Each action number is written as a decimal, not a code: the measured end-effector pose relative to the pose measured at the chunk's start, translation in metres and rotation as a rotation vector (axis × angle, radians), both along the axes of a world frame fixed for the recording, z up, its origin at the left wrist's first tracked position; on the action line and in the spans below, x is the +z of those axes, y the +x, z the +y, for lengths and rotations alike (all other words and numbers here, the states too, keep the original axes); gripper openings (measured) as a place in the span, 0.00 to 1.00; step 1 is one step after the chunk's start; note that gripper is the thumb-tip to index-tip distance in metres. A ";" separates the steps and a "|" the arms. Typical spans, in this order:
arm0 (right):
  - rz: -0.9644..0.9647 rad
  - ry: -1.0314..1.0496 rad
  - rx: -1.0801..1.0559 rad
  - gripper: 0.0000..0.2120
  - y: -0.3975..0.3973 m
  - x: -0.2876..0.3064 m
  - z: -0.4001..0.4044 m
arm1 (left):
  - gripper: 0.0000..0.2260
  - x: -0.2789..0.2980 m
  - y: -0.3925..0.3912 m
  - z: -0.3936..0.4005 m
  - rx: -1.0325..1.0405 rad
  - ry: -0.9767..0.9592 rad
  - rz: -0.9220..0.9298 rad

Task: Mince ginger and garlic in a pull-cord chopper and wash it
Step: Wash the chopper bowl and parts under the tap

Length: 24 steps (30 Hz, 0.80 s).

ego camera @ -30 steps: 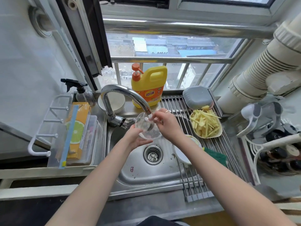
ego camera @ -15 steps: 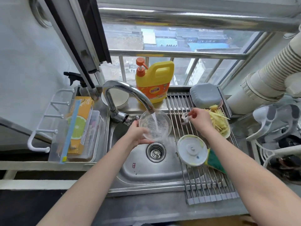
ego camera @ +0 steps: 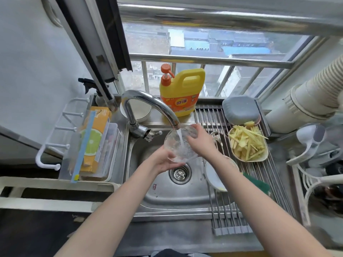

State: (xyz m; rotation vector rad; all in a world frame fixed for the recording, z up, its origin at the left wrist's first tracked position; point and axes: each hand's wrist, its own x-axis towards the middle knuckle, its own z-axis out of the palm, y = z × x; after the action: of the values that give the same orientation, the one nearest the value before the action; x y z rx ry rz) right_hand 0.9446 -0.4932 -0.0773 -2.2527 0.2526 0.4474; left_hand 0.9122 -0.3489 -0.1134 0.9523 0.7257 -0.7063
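The chopper bowl [ego camera: 179, 145] is clear and colourless, with white foam of water inside. The tap [ego camera: 148, 104] and the sink [ego camera: 167, 195] are shiny silver steel. The detergent bottle [ego camera: 182, 91] is bright yellow with an orange pump and an orange label. The ginger strips [ego camera: 246, 143] are pale yellow on a cream plate [ego camera: 259, 158]. The lid [ego camera: 215, 178] is white. The sponge [ego camera: 257, 184] is dark green. The box [ego camera: 94, 138] is orange with a green lime slice picture.

counter [ego camera: 185, 236]: steel, sink [ego camera: 167, 197] inset | rear ledge: yellow detergent jug [ego camera: 182, 93] | right: roll-up rack [ego camera: 232, 216] bearing ginger plate [ego camera: 247, 145], white lid [ego camera: 213, 175]
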 end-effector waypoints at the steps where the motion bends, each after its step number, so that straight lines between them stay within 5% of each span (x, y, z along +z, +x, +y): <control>1: 0.071 -0.051 0.005 0.21 0.006 0.004 0.003 | 0.20 0.001 -0.001 -0.001 0.002 -0.004 0.024; 5: 0.308 -0.046 -0.036 0.22 0.012 0.007 0.007 | 0.11 -0.001 0.002 -0.003 -0.056 0.271 0.031; 9: 0.506 0.804 -0.500 0.11 -0.028 -0.012 0.011 | 0.13 -0.005 0.007 0.011 -0.232 0.928 -0.373; 12: 0.476 1.191 -0.647 0.13 -0.050 -0.032 0.024 | 0.12 0.001 0.008 0.022 -0.278 0.915 -0.617; 15: 0.235 1.072 -0.678 0.17 -0.053 -0.040 0.033 | 0.22 -0.002 0.004 0.026 -0.213 0.662 -0.511; 19: -0.031 0.564 -0.335 0.17 -0.044 -0.031 0.030 | 0.25 -0.006 -0.011 0.020 -0.006 0.217 -0.022; 21: 0.054 0.350 -0.284 0.12 -0.034 -0.026 0.024 | 0.23 -0.004 -0.014 0.019 -0.020 0.174 0.050; 24: 0.537 0.436 -0.378 0.11 -0.028 -0.023 0.016 | 0.15 0.005 -0.012 0.025 -0.065 0.233 0.099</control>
State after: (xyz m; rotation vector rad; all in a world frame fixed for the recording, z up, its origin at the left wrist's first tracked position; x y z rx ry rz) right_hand 0.9162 -0.4769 -0.1001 -1.5805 0.7620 0.8074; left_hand 0.8997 -0.3236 -0.1082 1.1637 0.8812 -0.7405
